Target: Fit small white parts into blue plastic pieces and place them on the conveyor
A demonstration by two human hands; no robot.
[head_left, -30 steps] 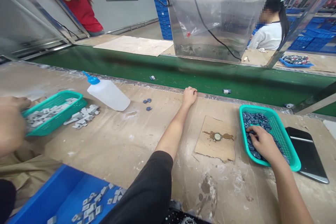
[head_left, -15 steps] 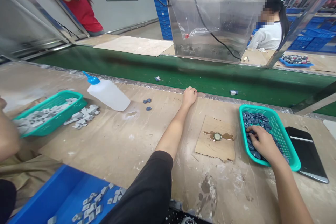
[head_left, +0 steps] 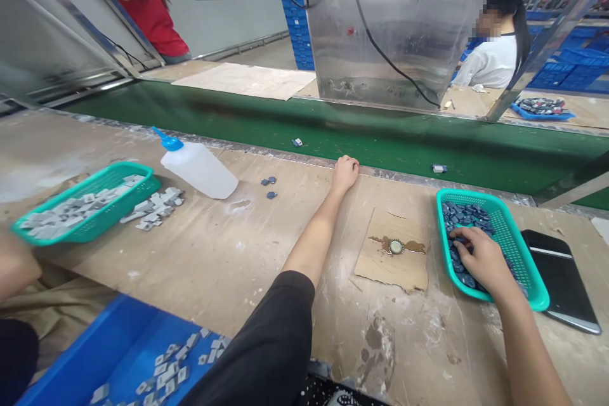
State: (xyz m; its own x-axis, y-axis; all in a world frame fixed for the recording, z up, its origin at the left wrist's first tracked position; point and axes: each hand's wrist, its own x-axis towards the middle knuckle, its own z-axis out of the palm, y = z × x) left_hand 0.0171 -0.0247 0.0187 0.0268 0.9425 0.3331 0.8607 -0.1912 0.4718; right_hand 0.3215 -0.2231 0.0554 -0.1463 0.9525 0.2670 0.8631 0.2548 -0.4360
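Observation:
My right hand (head_left: 480, 257) reaches into a green perforated basket (head_left: 516, 238), its fingers curled in among small dark blue pieces (head_left: 469, 212). How many pieces the fingertips grip is hidden. Farther left, my left hand (head_left: 346, 172) lies at the table's far edge beside the green belt, with fingers curled in; whatever they hold, if anything, does not show. Between my forearms, a metal bottle cap (head_left: 396, 247) sits in a brown wet stain on a torn cardboard piece (head_left: 406, 276). A few dark blue pieces (head_left: 270, 187) lie loose left of my left hand.
A white squeeze bottle (head_left: 200, 168) lies left, near a green basket (head_left: 90, 231) of pale pieces and a loose pile (head_left: 155, 208). A blue bin (head_left: 95, 355) is at front left. Small parts (head_left: 438, 169) ride the belt (head_left: 371, 146). A phone (head_left: 561, 279) touches the right basket. A co-worker's arm (head_left: 16, 263) is at left.
The small parts on the green belt have shifted right. The co-worker's arm at left has moved a little. Both my hands stay in the same places, and the view has shifted slightly.

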